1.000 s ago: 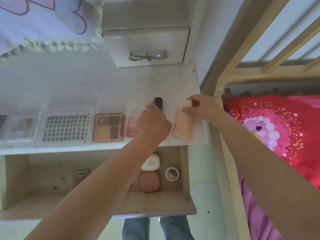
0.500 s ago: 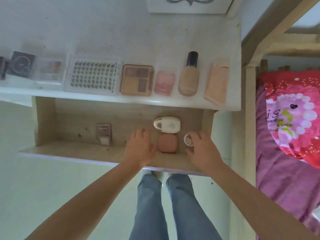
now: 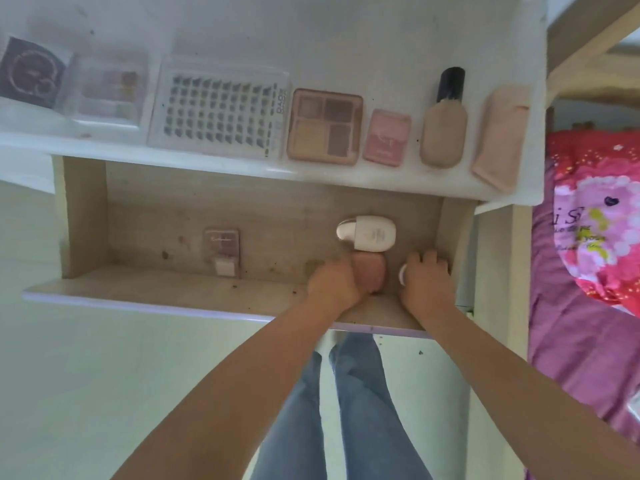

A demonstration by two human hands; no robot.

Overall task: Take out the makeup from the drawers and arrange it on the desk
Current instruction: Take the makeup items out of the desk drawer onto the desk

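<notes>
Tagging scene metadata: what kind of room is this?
Most likely a bedroom with a dressing desk: a white desk lined with makeup such as an eyeshadow palette, an open drawer beneath it, and a bed with a floral blanket alongside.

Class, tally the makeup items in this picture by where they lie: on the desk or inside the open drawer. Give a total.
On the desk: 7
In the drawer: 4, counting the round white item mostly hidden under the right hand
Total: 11
</notes>
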